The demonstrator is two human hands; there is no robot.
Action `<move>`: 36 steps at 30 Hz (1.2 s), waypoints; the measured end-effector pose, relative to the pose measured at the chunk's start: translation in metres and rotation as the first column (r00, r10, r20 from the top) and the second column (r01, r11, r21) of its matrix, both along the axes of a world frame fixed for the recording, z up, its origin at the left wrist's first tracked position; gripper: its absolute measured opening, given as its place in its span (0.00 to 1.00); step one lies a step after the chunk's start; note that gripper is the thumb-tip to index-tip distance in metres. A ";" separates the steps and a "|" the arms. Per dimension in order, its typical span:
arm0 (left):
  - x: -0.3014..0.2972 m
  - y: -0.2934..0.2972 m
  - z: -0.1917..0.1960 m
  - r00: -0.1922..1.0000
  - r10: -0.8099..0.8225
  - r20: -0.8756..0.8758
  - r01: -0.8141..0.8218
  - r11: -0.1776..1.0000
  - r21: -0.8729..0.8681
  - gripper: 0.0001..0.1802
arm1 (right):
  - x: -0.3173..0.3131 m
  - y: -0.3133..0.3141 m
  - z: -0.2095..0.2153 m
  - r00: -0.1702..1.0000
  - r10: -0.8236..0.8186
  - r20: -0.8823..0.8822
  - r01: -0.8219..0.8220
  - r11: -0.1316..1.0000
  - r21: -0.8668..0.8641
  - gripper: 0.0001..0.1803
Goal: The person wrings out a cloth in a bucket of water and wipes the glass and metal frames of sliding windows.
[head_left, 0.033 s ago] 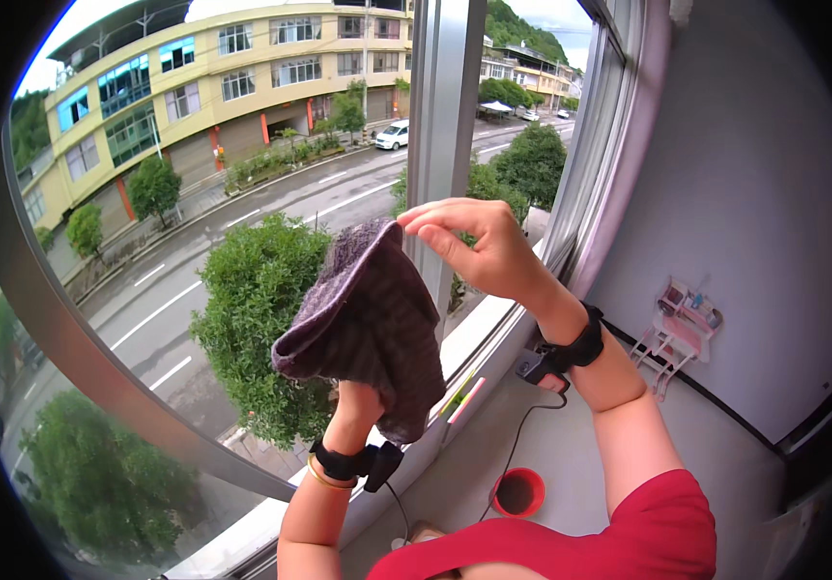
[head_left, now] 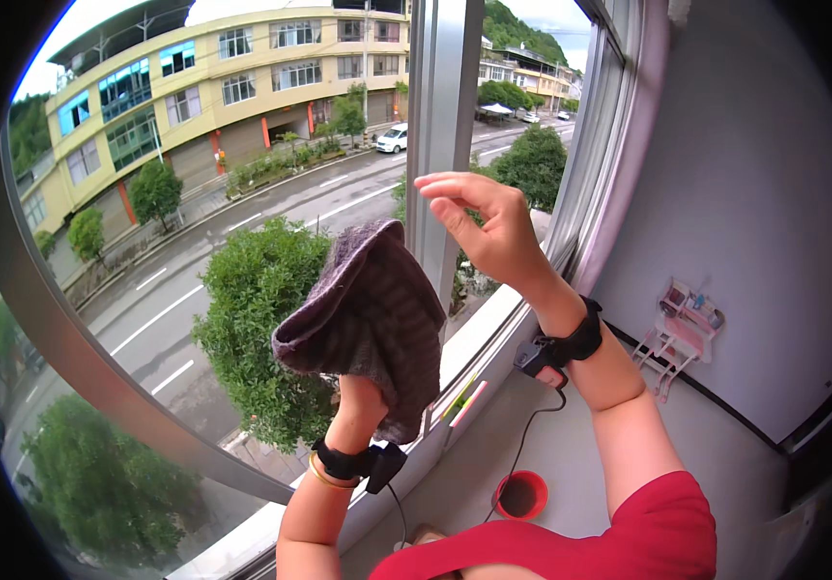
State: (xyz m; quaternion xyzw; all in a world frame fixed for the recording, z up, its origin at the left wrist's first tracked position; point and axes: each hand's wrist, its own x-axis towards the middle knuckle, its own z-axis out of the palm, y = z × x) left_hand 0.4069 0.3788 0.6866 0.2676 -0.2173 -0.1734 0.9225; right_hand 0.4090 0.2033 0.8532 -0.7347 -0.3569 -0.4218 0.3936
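In the head view, the left hand (head_left: 362, 396) is reaching up from the lower edge into a dark purplish-brown cloth (head_left: 377, 329), which is hanging over it and hiding its fingers, so I cannot tell how they are gripping; only the heel of the hand is showing below the fabric. The cloth is sitting near the middle of the picture, its paler rim sloping from lower left to upper right.

The right hand (head_left: 484, 232) is hovering just above and to the right of the cloth's upper corner, apart from it; its fingers are curving loosely, with the thumb standing away from the fingertips and a gap showing between them. Behind it, a metal window post (head_left: 440, 97) is rising.

Black straps are circling both wrists, and a gold bangle (head_left: 324, 476) is circling the left forearm, touching the strap. Beyond the cloth, a green tree (head_left: 259, 300) is standing beside the road (head_left: 160, 338), where a white vehicle (head_left: 393, 138) is showing near a yellow building (head_left: 263, 106). Indoors, a red bucket (head_left: 538, 480) is resting on the grey floor (head_left: 580, 483), and a pink-and-white stand (head_left: 677, 338) is standing by the wall (head_left: 764, 193).
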 end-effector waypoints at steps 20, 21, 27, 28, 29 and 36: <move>0.153 -0.100 0.224 0.343 0.484 0.805 -0.751 0.656 -0.075 0.16 | 0.107 -0.016 0.011 0.948 -0.298 0.107 0.239 0.895 0.376 0.25; 0.153 -0.099 0.221 0.244 0.518 0.820 -0.791 0.595 -0.141 0.16 | 0.106 -0.014 0.012 0.951 -0.283 0.123 0.219 0.901 0.376 0.25; 0.142 -0.101 0.123 0.533 0.467 0.706 -0.656 0.754 -0.004 0.16 | 0.107 -0.017 0.014 0.966 -0.231 0.116 0.174 0.914 0.366 0.24; 0.147 -0.099 0.098 0.661 0.453 0.598 -0.581 0.813 0.027 0.16 | 0.107 -0.014 0.013 0.968 -0.223 0.114 0.169 0.916 0.363 0.24; 0.143 -0.097 0.081 0.770 0.399 0.498 -0.486 0.873 0.051 0.17 | 0.107 -0.014 0.013 0.970 -0.209 0.127 0.151 0.921 0.358 0.24; 0.144 -0.099 0.106 0.644 0.456 0.614 -0.627 0.775 0.082 0.16 | 0.102 -0.018 0.011 0.972 -0.223 0.070 0.188 0.924 0.334 0.25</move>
